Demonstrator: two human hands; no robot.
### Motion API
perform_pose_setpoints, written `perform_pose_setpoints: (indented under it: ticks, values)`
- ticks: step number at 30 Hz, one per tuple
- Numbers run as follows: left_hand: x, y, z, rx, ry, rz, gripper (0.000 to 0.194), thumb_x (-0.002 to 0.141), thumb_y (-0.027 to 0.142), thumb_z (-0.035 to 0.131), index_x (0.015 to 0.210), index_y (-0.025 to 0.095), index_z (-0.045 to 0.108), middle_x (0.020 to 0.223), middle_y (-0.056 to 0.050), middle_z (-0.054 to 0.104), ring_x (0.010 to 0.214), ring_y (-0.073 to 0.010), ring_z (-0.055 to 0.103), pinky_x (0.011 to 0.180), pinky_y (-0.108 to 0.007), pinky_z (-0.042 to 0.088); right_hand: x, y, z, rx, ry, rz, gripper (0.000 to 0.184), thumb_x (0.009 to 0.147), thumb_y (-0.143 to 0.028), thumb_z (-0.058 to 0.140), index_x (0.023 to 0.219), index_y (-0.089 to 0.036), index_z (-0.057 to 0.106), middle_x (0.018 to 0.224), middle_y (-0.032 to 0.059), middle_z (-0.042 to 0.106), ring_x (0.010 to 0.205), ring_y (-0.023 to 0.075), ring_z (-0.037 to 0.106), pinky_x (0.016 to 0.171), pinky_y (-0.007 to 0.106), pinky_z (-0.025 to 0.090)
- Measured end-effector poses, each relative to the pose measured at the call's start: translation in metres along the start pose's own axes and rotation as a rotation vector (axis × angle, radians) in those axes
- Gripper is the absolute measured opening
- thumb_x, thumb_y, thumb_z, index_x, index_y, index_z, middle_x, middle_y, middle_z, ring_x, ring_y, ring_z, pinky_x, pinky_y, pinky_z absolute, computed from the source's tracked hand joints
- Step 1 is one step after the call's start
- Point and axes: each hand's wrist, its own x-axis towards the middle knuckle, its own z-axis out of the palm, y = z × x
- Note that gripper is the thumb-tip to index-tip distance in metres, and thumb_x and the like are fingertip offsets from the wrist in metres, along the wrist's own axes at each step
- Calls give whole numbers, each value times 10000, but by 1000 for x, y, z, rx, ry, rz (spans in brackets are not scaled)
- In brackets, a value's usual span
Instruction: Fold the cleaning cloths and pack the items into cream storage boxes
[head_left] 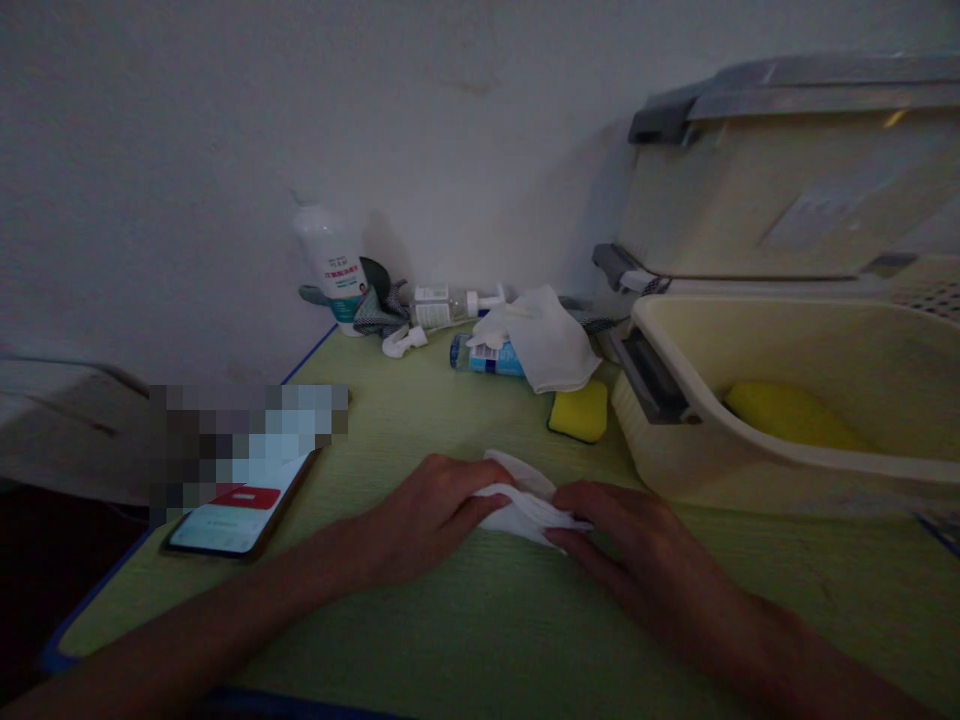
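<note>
A crumpled white tissue (525, 512) is stretched between my two hands, low over the green tabletop. My left hand (431, 515) pinches its left end between thumb and fingers. At its right end, my right hand (630, 530) grips it the same way, fingertips closed on the folds. Just beyond the hands lies a yellow sponge (579, 410) with a dark underside. Behind that, another white tissue (551, 340) is draped over a blue-labelled bottle (495, 357) lying on its side.
A lit phone (232, 515) lies at the left. A cream bin (750, 465) with a raised lid stands at the right, a yellow item (795, 415) inside. Along the wall are a white bottle (337, 265), a clear pump bottle (442, 305) and a grey patterned cloth (381, 308).
</note>
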Motion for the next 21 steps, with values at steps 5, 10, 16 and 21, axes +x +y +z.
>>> perform_pose_setpoints:
  ticks: [5,10,16,21]
  values:
    - [19,4,-3,-169,-14,-202,148,858,206,440,831,157,577,737,11,615,670,-123,554,626,-216,421,3,6,4,170,-2,190,61,806,-143,555,769,-187,536,675,0,644,575,125,605,499,210,454]
    - [25,1,9,-248,111,-290,100,819,226,474,787,162,544,675,29,555,623,-117,517,553,-210,373,6,8,4,273,25,302,70,771,-120,569,793,-183,547,683,3,643,614,141,620,537,232,479]
    - [28,-8,15,-423,247,-386,118,768,278,541,767,160,532,678,27,545,600,-111,503,494,-192,355,9,11,5,240,20,340,78,764,-98,567,810,-161,561,691,16,636,595,145,607,530,241,470]
    - [30,-5,14,-288,264,-365,182,821,274,498,745,153,610,670,10,593,582,-120,516,515,-216,377,13,9,2,183,-31,318,88,784,-86,548,780,-157,599,660,5,625,574,136,594,512,225,441]
